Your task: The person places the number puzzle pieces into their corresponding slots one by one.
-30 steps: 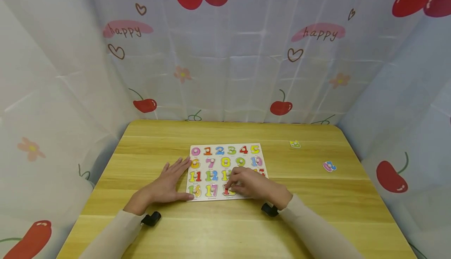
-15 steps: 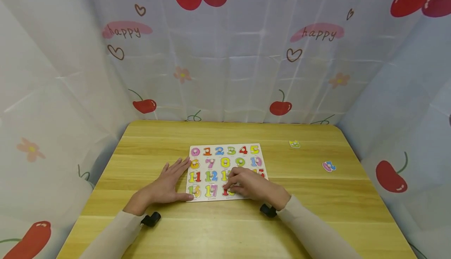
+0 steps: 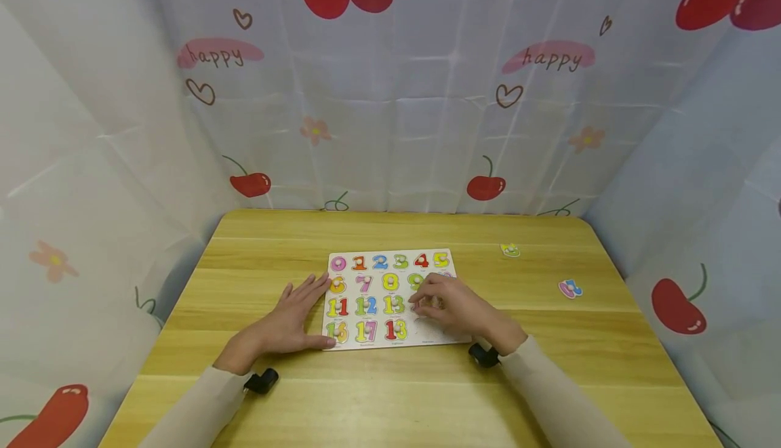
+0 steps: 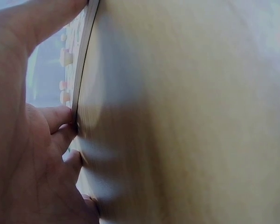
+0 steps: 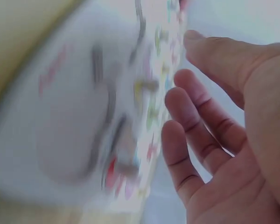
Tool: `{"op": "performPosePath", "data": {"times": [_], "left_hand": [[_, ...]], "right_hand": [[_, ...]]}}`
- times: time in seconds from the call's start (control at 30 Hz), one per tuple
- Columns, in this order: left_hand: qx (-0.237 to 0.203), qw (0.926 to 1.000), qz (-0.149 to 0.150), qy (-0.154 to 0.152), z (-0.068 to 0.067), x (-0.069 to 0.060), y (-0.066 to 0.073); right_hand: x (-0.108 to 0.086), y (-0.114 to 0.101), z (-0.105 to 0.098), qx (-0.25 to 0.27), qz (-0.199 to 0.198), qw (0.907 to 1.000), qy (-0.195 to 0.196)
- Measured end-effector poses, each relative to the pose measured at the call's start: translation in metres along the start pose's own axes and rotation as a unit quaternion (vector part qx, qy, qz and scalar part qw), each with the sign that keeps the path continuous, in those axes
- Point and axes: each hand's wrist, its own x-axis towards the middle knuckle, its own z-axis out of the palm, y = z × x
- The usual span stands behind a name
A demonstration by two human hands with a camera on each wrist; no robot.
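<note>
A white number puzzle board [image 3: 427, 342] lies on the table, with colourful knobbed number pieces in rows. My left hand [image 3: 282, 319] rests at its left side, fingers stretched along the edge and thumb on the near corner; the left wrist view shows the fingers [image 4: 60, 114] against that edge. Over the right part of the board hovers my right hand [image 3: 457, 306], fingers loosely bent, with no piece visible in it. The red-and-yellow 18 piece [image 3: 396, 330] sits in the bottom row, left of this hand. The right wrist view shows a bare number outline [image 5: 67, 140] on the board, blurred.
Two loose number pieces lie on the table right of the board: a yellow-green one [image 3: 510, 250] farther back and a blue-and-pink one [image 3: 570, 289] nearer. A cherry-print curtain [image 3: 390, 129] surrounds the wooden table [image 3: 378, 400].
My right hand has let go of the 18 piece and moved right and slightly away from me, uncovering it. My left hand stays at the board's edge.
</note>
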Motion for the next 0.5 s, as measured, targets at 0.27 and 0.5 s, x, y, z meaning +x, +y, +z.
{"op": "performPosePath", "data": {"times": [0.27,0.5], "left_hand": [[-0.001,1.0000,0.000,0.002,-0.002,-0.001,0.002],[0.001,1.0000,0.000,0.001,-0.001,0.000,0.000]], "right_hand": [[-0.012,0.049,-0.032,0.028,0.071,0.9941,0.077],[-0.025,0.092,-0.059,-0.007,0.136,0.9782,0.157]]}}
